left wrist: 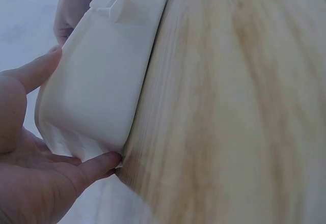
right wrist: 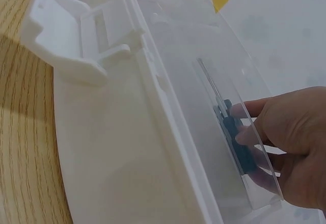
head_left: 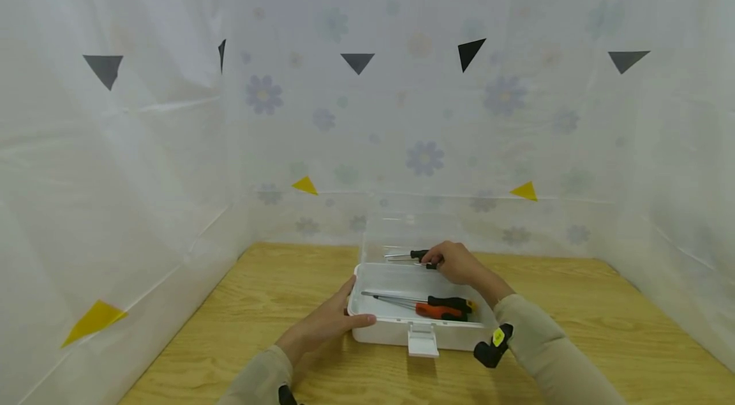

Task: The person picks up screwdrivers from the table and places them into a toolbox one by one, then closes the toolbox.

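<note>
**One hand steadies the box, the other holds a screwdriver over it**

A white plastic box (head_left: 402, 322) sits open on the wooden table (head_left: 574, 328), its clear lid (head_left: 402, 233) standing upright at the far side and its latch (head_left: 423, 340) hanging over the near wall toward the person.

The left hand (head_left: 327, 325) lies flat against the box's near-left corner, fingers nearly straight, thumb along the front wall; in the left wrist view the corner sits in the fork between thumb and fingers. It looks like a brace, so the light box does not slide while the other hand works.

The right hand (head_left: 456, 261) is at the back of the box, near the lid, with fingers curled round the black handle of a screwdriver (head_left: 409, 256). Its shaft points left, level with the rim. The right wrist view shows the fingertips on the dark handle through the clear plastic.

Two more screwdrivers lie inside along the front wall: a black-handled one (head_left: 427, 300) and an orange-handled one (head_left: 436, 311) just beside it, shafts also pointing left.

The back half of the box floor is bare. The table has open wood to either side of the box, and white sheeting (head_left: 143, 169) closes in three sides.
</note>
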